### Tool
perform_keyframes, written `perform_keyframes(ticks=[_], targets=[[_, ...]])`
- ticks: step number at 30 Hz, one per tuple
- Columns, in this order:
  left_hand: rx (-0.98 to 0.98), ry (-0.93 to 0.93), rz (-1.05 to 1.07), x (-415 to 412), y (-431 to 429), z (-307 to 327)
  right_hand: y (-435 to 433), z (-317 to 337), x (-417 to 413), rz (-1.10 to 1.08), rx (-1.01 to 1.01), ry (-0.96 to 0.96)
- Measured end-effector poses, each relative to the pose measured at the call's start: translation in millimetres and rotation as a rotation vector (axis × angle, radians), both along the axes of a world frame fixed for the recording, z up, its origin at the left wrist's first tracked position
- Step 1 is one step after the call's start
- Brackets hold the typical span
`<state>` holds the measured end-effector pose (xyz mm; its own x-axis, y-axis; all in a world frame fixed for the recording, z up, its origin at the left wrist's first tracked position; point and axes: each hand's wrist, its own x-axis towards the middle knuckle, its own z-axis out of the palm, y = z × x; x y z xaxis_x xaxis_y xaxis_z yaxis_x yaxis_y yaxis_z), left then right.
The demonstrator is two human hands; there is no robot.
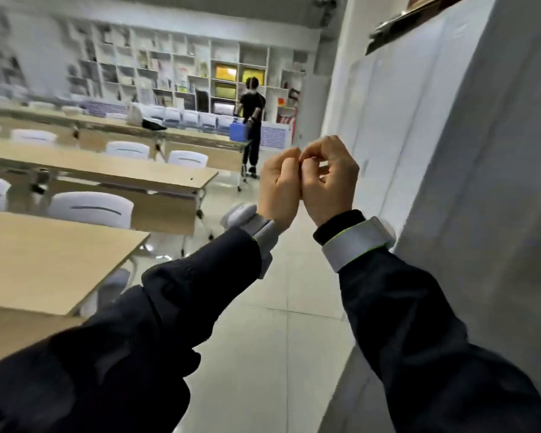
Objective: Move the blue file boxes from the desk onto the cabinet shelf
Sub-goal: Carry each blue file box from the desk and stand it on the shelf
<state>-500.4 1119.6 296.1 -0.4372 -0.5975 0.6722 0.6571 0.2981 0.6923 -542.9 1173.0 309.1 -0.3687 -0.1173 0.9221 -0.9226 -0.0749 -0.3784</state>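
Operator: Grip state?
Technician: Left grip point(278, 185) and right grip point(328, 182) are curled, pressed together, empty.
Operator: Hazard?
Technician: Blue file box point(239, 131) sits on the tabletop's point(194, 135) end; the person point(253, 120) at that end may cause collision.

The desk tops point(60, 260) at lower left look like pale wood-grain laminate, smooth and matt. The floor tiles point(278, 323) are glossy and reflective. The chair backs point(91, 209) look like white plastic. The sleeves point(169, 307) are dark matt cloth. The cabinet point(481, 182) at right has smooth, pale, matt panels.
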Motion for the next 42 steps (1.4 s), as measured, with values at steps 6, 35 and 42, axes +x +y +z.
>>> perform_keyframes(ticks=[6, 35, 42], targets=[[-0.06, -0.158, 0.35, 159.1, -181.1, -15.9, -189.0, -22.7, 131.2, 0.348, 0.049, -0.04], [0.605, -0.521, 1.22, 598.3, -661.4, -164.0, -765.9, -151.1, 443.1, 0.974, 0.659, -0.037], [0.77, -0.56, 1.215, 631.8, -750.3, -205.1, -861.8, -188.4, 465.1, 0.981, 0.823, -0.019]])
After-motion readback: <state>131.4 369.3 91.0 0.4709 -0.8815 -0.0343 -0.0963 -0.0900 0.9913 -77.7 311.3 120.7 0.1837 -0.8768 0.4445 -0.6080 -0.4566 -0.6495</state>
